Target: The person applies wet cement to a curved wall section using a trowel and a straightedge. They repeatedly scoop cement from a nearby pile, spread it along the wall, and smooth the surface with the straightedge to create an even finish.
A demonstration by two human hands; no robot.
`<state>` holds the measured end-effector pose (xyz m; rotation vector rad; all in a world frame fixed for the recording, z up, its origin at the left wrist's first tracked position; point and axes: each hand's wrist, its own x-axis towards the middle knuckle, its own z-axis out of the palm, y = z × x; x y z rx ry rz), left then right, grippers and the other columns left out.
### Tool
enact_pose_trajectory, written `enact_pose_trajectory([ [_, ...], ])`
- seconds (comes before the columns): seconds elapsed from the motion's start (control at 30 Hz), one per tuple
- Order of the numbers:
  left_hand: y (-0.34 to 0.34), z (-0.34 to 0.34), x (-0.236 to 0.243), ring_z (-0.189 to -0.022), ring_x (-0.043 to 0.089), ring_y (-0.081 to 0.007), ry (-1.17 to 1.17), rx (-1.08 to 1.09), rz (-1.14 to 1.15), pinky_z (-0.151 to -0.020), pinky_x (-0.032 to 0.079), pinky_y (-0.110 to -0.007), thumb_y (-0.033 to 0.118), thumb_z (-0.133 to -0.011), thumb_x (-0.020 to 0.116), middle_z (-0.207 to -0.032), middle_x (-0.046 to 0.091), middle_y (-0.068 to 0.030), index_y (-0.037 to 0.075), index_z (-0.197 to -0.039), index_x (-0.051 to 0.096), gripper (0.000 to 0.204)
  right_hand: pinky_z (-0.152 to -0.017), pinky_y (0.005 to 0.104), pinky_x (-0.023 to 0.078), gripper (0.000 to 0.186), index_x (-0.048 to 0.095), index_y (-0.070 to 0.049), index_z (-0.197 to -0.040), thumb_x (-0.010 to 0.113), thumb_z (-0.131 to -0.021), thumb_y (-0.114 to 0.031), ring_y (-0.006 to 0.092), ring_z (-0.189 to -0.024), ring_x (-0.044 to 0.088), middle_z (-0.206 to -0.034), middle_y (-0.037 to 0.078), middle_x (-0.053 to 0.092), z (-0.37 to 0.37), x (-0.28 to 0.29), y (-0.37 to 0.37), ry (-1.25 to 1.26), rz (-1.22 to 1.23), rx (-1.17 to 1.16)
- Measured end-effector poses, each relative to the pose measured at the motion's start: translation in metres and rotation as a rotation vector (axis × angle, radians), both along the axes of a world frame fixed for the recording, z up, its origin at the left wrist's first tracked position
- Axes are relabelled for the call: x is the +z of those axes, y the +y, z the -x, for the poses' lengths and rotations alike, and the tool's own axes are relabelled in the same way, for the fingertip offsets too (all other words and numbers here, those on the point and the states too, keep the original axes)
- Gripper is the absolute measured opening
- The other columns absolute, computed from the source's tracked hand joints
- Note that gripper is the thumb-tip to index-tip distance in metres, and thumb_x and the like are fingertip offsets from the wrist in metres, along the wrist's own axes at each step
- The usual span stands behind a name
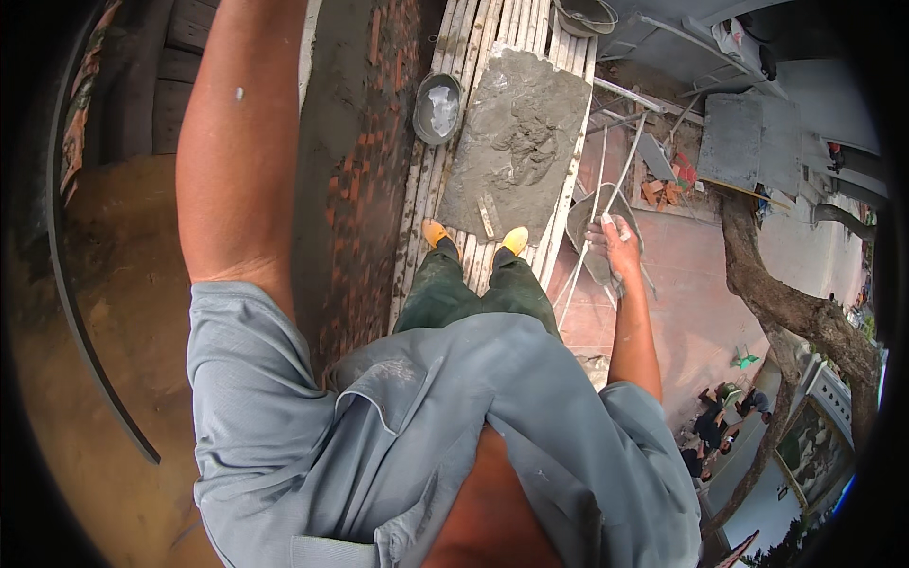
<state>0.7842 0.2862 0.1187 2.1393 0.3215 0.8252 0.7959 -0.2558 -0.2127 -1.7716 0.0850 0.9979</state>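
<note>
My left arm reaches up along the brick wall and leaves the picture at the top, so my left hand is out of sight. My right hand (pixel 617 246) is out to the right, beyond the scaffold's edge, fingers curled closed. A small pale bit shows at its fingertips, but what it grips cannot be made out. Near my feet, wet grey mortar (pixel 516 123) is spread on a board over the bamboo scaffold (pixel 412 218). A short flat wooden strip (pixel 488 216) lies on the mortar. Left of it stands a round bucket (pixel 438 109) with whitish liquid.
The brick wall (pixel 365 189), partly coated in grey plaster, runs close along my left. Another bucket (pixel 585 14) stands at the far end. Below on the right are a dark tub (pixel 578 222), poles, broken bricks (pixel 663 192), a tree trunk (pixel 767 275) and seated people (pixel 710 426).
</note>
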Motion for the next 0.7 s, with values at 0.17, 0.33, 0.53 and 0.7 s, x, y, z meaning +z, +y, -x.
enact_pose_trajectory([
  [0.17, -0.196, -0.027, -0.201, -0.073, 0.055, -0.0126, 0.282, -0.240, 0.451, -0.067, 0.047, -0.034, 0.039, -0.095, 0.066, -0.077, 0.064, -0.0033, 0.000, -0.089, 0.069, 0.040, -0.082, 0.0367, 0.058, 0.064, 0.054, 0.004, -0.127, 0.047, -0.104, -0.055, 0.0265, -0.097, 0.070, -0.114, 0.018, 0.068, -0.001, 0.020, 0.033, 0.187, -0.259, -0.090],
  [0.33, -0.340, 0.006, -0.312, -0.067, 0.062, -0.0161, 0.554, -0.093, 1.190, -0.059, 0.052, -0.037, 0.030, -0.096, 0.065, -0.081, 0.068, -0.0085, -0.001, -0.096, 0.069, 0.032, -0.090, 0.0403, 0.056, 0.083, 0.046, 0.003, -0.137, 0.029, -0.102, -0.071, 0.0268, -0.110, 0.066, -0.124, 0.020, 0.063, -0.002, -0.001, 0.035, 0.458, -0.457, -0.116],
  [0.53, -0.384, 0.044, -0.384, -0.081, 0.071, -0.0390, 0.609, 0.184, 0.946, -0.076, 0.056, -0.047, 0.034, -0.092, 0.066, -0.083, 0.071, -0.0239, -0.006, -0.097, 0.068, 0.040, -0.086, 0.0420, 0.056, 0.084, 0.043, 0.000, -0.141, 0.029, -0.100, -0.072, 0.0270, -0.103, 0.066, -0.125, 0.015, 0.063, 0.015, -0.052, 0.035, 0.459, -0.220, -0.120],
  [0.7, -0.379, 0.061, -0.417, -0.106, 0.066, -0.0437, 0.633, 0.281, 1.131, -0.091, 0.051, -0.049, 0.046, -0.093, 0.061, -0.107, 0.068, -0.0307, -0.005, -0.103, 0.070, 0.053, -0.058, 0.0330, 0.052, 0.059, 0.054, -0.007, -0.124, 0.055, -0.099, -0.060, 0.0182, -0.072, 0.063, -0.093, 0.007, 0.065, 0.013, -0.079, 0.042, 0.403, -0.147, 0.112],
])
